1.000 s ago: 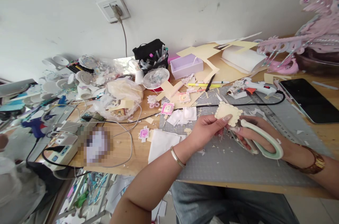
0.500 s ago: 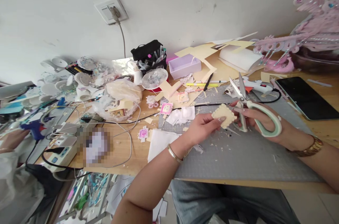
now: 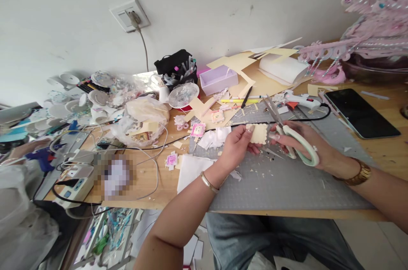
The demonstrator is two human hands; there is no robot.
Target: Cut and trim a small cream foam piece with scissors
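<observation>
My left hand [image 3: 239,144] pinches a small cream square of card [image 3: 259,134] with scalloped edges, held above the grey cutting mat [image 3: 287,189]. Just right of it, my right hand [image 3: 306,146] is wrapped round a pair of scissors [image 3: 298,144] with white and pale green handles. Their blades point up and to the left, away from the card. Left of my left hand lie white paper pieces [image 3: 216,137] and small decorated squares, one with a pink border [image 3: 198,130] and one in orange [image 3: 218,116].
A lilac box [image 3: 219,81], a marker case [image 3: 177,68] and cream card sheets stand at the back. A white glue gun [image 3: 304,100] and a tablet [image 3: 362,112] lie to the right. At far left, a co-worker's arm is near a blue glue gun [image 3: 41,157]; cables cross the table.
The cream card has turned from a diamond to nearly square-on and moved slightly left. The scissors have come left and down a little, their blades nearer together.
</observation>
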